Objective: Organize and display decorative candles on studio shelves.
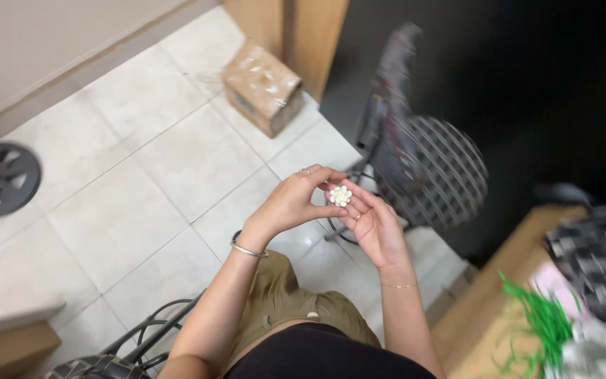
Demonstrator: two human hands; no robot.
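Pinched between left hand (294,202) fingertips, a small white flower cluster (340,196) rests on the open right hand (373,224).
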